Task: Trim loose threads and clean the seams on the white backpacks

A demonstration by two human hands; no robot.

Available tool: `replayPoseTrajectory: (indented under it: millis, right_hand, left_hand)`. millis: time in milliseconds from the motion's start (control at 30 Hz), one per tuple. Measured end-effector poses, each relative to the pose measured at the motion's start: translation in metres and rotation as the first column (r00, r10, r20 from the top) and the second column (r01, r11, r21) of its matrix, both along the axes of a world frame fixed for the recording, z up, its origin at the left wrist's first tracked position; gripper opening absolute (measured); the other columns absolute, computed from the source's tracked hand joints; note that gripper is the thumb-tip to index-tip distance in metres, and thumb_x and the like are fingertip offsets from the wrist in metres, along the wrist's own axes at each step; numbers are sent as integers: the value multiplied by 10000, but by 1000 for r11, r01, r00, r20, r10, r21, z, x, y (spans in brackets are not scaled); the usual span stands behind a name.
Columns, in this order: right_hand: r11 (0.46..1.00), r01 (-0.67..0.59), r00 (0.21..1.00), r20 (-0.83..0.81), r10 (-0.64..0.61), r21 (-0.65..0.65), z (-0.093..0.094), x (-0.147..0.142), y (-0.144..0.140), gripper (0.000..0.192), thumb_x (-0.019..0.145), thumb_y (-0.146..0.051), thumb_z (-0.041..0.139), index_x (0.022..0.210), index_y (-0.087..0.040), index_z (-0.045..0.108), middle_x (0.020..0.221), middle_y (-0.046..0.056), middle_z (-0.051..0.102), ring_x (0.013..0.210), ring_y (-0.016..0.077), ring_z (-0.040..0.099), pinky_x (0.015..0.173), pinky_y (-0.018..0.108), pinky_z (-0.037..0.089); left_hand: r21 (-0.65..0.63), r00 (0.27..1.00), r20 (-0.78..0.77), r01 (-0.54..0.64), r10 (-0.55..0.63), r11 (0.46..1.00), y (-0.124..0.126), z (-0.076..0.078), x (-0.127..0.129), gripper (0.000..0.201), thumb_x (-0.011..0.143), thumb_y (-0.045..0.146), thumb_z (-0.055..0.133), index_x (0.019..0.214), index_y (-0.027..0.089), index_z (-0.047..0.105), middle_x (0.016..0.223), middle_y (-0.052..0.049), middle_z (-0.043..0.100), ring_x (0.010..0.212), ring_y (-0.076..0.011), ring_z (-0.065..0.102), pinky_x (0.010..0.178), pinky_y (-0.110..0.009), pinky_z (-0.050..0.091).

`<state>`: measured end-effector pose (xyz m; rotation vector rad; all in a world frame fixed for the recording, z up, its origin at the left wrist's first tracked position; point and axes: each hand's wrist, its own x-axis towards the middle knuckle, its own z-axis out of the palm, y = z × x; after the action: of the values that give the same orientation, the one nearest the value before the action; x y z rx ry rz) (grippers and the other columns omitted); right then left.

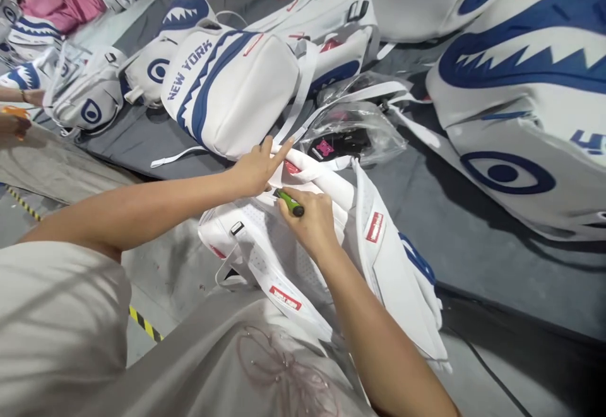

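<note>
A white backpack (303, 259) lies against my body at the table's edge, its straps and red-labelled panels facing up. My right hand (312, 215) is closed around a small green tool with a black end (290, 203); its working tip is hidden, so I cannot tell its exact kind. The tool is held close over the bag's upper part. Just left of it, my left hand (255, 168) rests on the same bag's top edge with fingers spread, pressing the white material. Beyond my fingers lies another white backpack (237, 89) with blue teeth and "NEW YORK" lettering.
A clear plastic bag (355, 136) with a black item inside lies behind the backpack. A large white backpack (521, 114) with a blue eye stands at right. More backpacks (85, 89) line the grey table (483, 234) toward the left, where another person's hand (33, 97) shows.
</note>
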<state>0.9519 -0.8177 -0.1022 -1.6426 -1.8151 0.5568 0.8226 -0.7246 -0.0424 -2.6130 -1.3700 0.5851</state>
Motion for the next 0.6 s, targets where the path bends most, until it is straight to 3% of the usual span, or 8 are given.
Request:
replayPoseTrajectory:
  millis: [133,333,467,600]
  right_hand:
    - [999,17,999,-52,-14,49,-5,6,-4,232,900,-293,630,1080,-219,757,977,91,784,933,276,718,898,429,452]
    - [998,0,980,-198,14,69,-6,6,-2,251,872,-313,635,1067,-221,763,1019,80,787,939,262,729,909,429,506]
    - [999,-2,968,-250,11,36,-2,-7,2,255,885,-317,596,1048,-217,765,1015,82,784,945,258,723,886,416,510]
    - [998,53,985,-169,-45,44,0,-12,2,284,898,-342,594,1064,-184,761,958,91,774,923,276,710,875,450,484]
  left_hand:
    - [-31,999,22,41,-41,999,1,6,-6,1006,879,227,650,1623,185,-26,1617,-295,182,1282,-385,524,948,-441,519]
    - [-232,999,44,22,-12,972,11,20,-4,1062,831,142,630,1618,237,-78,1638,-265,157,1327,-362,521,970,-398,501]
    - [-300,998,61,9,10,954,18,16,-4,1124,793,102,657,1615,270,-93,1663,-258,70,1380,-391,465,965,-387,498]
    - [-282,989,145,55,-14,958,24,6,-11,1082,797,66,619,1617,305,-45,1631,-220,194,1299,-335,549,925,-350,509]
